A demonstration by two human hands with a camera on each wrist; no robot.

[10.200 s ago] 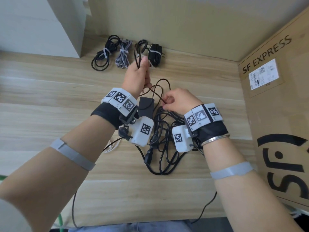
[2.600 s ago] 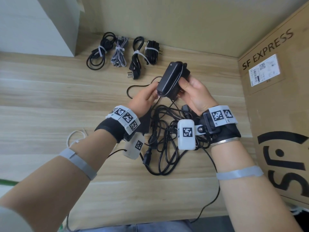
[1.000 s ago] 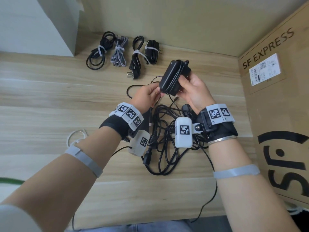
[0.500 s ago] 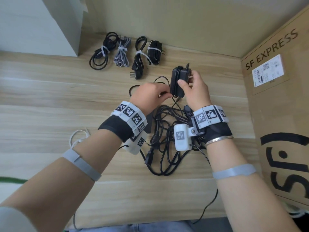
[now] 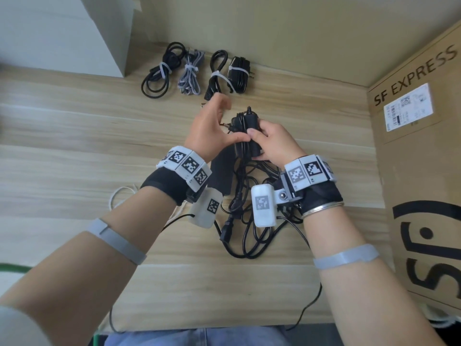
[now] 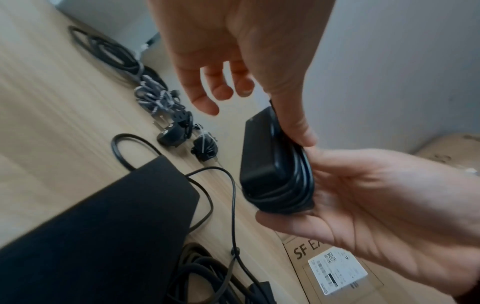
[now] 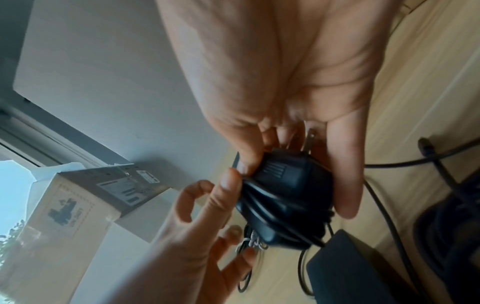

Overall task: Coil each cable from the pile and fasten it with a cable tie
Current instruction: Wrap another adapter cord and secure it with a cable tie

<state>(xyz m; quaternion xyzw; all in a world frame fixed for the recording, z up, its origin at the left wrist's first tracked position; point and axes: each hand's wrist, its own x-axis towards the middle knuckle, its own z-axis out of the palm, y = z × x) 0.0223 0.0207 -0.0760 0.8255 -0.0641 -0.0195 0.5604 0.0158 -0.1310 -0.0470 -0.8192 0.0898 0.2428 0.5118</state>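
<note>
A small black power adapter (image 5: 245,136) with its thin cord wound round it is gripped in my right hand (image 5: 272,143), fingers curled under it and thumb on top. The right wrist view shows its plug prongs pointing into my palm (image 7: 285,82). My left hand (image 5: 212,126) is beside it with fingers spread and relaxed, and only the thumb rests on the wound cord (image 6: 298,164). A tangled pile of black cables (image 5: 245,208) lies on the wooden table under both wrists. No cable tie is on the adapter.
Several tied bundles (image 5: 189,73) lie in a row at the back wall. A larger black power brick (image 5: 220,171) sits under my left wrist. Loose white cable ties (image 5: 119,196) lie at the left. A cardboard box (image 5: 419,171) stands on the right and a white box (image 5: 62,33) at the back left.
The adapter came down closer to the table and turned more upright. My left hand opened from a curled pinch on the cord to spread fingers, with only the thumb touching.
</note>
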